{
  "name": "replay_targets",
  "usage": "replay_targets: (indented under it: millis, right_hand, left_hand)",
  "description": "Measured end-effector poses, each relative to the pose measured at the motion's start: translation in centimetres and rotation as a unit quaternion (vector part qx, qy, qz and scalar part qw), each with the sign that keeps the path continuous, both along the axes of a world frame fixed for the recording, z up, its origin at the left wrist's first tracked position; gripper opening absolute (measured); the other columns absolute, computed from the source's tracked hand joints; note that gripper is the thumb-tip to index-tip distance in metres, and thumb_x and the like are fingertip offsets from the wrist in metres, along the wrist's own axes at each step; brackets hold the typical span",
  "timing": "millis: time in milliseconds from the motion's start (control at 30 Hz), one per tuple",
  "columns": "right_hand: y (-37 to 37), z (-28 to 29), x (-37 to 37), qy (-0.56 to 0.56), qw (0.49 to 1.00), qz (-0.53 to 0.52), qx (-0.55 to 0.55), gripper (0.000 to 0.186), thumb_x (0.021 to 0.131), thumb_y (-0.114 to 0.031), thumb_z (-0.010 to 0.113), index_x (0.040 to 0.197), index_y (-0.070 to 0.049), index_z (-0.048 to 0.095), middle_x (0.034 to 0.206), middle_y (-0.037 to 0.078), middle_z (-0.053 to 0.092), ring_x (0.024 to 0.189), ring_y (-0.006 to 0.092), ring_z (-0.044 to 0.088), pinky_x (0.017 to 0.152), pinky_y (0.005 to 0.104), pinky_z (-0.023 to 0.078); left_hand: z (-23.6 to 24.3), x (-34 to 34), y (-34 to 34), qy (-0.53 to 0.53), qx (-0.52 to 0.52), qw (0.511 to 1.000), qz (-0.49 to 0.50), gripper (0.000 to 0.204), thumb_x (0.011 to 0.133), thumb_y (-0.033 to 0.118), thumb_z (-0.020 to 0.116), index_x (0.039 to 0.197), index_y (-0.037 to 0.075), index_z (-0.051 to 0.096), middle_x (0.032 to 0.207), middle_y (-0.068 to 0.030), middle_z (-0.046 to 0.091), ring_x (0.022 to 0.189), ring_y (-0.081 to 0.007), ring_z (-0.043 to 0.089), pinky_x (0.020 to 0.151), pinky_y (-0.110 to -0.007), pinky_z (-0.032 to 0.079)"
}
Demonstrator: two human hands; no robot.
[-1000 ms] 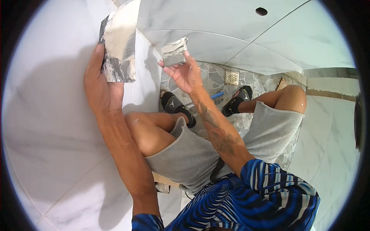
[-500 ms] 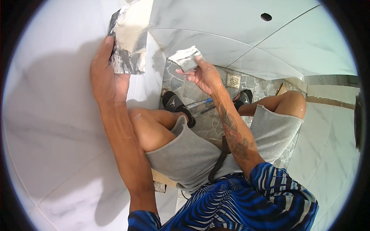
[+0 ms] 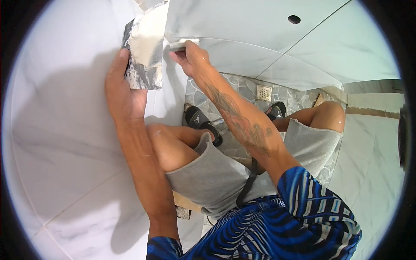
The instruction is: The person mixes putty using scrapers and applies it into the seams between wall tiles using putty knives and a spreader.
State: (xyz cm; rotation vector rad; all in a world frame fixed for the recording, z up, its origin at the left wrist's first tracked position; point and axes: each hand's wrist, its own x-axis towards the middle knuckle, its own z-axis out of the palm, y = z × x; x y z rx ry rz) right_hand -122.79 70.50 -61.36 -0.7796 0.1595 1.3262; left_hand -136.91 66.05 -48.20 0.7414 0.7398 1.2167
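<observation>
My left hand (image 3: 126,97) grips a flat rectangular board (image 3: 145,76) from below, thumb on its left edge. A thick layer of off-white paste (image 3: 149,32) covers most of the board's face. Just right of it, my right hand (image 3: 193,60) holds a small grey spreader (image 3: 177,46), seen nearly edge-on, with pale paste along it. The spreader is at the corner where the left tiled wall (image 3: 65,112) meets the far tiled wall (image 3: 242,24), close to a horizontal tile joint. Whether its edge touches the tiles I cannot tell.
A square floor drain (image 3: 264,92) sits in the grey stone-patterned floor (image 3: 236,84). My feet, in black slide sandals (image 3: 197,117), rest on that floor. The far wall has a dark round hole (image 3: 294,19). Another tiled wall (image 3: 364,147) stands close on the right.
My right hand has swung left and away from me with the spreader, from above the floor to the wall corner. The board in my left hand has shifted slightly downward in view.
</observation>
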Motion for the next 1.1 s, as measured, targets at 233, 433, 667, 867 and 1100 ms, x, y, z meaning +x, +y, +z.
replay_targets:
  millis: [233, 433, 667, 867, 1100]
  right_hand:
    - [-0.6, 1.5, -0.3, 0.042, 0.990, -0.014, 0.137, 0.028, 0.092, -0.008, 0.047, 0.106, 0.016, 0.045, 0.098, 0.023, 0.057, 0.082, 0.0304, 0.062, 0.073, 0.0384, 0.061]
    - [-1.9, -2.2, -0.2, 0.004, 1.000, -0.005, 0.030, 0.024, 0.092, -0.010, 0.048, 0.105, 0.011, 0.049, 0.097, 0.019, 0.057, 0.080, 0.0269, 0.063, 0.068, 0.0366, 0.059]
    - [1.6, -1.4, 0.1, 0.132, 0.988, -0.014, 0.078, 0.029, 0.094, -0.012, 0.049, 0.112, 0.011, 0.048, 0.102, 0.018, 0.057, 0.086, 0.0257, 0.061, 0.071, 0.0336, 0.056]
    - [-2.6, -2.1, -2.2, 0.140, 0.985, -0.050, 0.086, 0.031, 0.094, -0.012, 0.048, 0.116, 0.009, 0.048, 0.105, 0.021, 0.057, 0.089, 0.0263, 0.061, 0.062, 0.0291, 0.055]
    - [0.6, -1.2, -0.4, 0.107, 0.991, -0.032, 0.078, 0.029, 0.094, -0.011, 0.048, 0.115, 0.009, 0.049, 0.105, 0.021, 0.058, 0.088, 0.0259, 0.062, 0.058, 0.0281, 0.053]
  left_hand:
    - [-0.3, -1.0, 0.1, 0.004, 0.021, 1.000, -0.007, 0.030, 0.099, 0.012, 0.048, 0.120, -0.010, 0.052, 0.116, -0.0157, 0.060, 0.104, -0.0227, 0.061, 0.090, -0.036, 0.051]
    - [0.2, 0.0, -0.1, 0.013, -0.002, 1.000, 0.028, 0.029, 0.099, 0.012, 0.049, 0.119, -0.010, 0.053, 0.115, -0.0151, 0.061, 0.104, -0.0224, 0.061, 0.088, -0.036, 0.052]
    - [-0.3, 0.2, 0.3, 0.006, 0.007, 1.000, 0.008, 0.031, 0.098, 0.012, 0.048, 0.119, -0.011, 0.053, 0.113, -0.0152, 0.061, 0.101, -0.0207, 0.061, 0.086, -0.034, 0.051]
    - [0.6, -0.2, -0.6, 0.008, 0.007, 1.000, 0.025, 0.031, 0.099, 0.011, 0.047, 0.118, -0.012, 0.053, 0.113, -0.0161, 0.061, 0.101, -0.0209, 0.062, 0.086, -0.033, 0.052]
    - [-0.1, -0.1, 0.1, 0.028, 0.018, 0.999, 0.006, 0.031, 0.100, 0.012, 0.046, 0.119, -0.011, 0.053, 0.113, -0.0154, 0.061, 0.099, -0.0202, 0.062, 0.084, -0.033, 0.052]
